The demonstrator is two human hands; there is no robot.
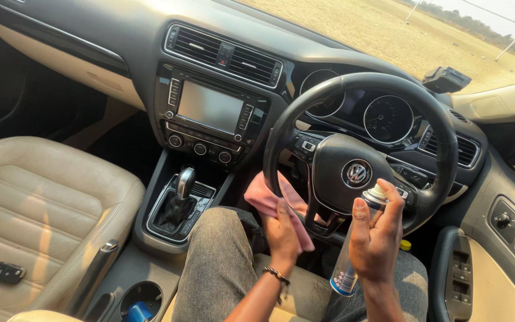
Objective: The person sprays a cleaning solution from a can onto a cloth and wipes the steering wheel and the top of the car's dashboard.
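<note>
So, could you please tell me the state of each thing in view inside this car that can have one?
Spray can: upright, gripped by the right hand, a finger on the nozzle.
Pink cloth: bunched, held by the left hand against the steering wheel.
Centre screen: blank.
Car key: lying on the passenger seat.
Cup holder: holds something blue.
</note>
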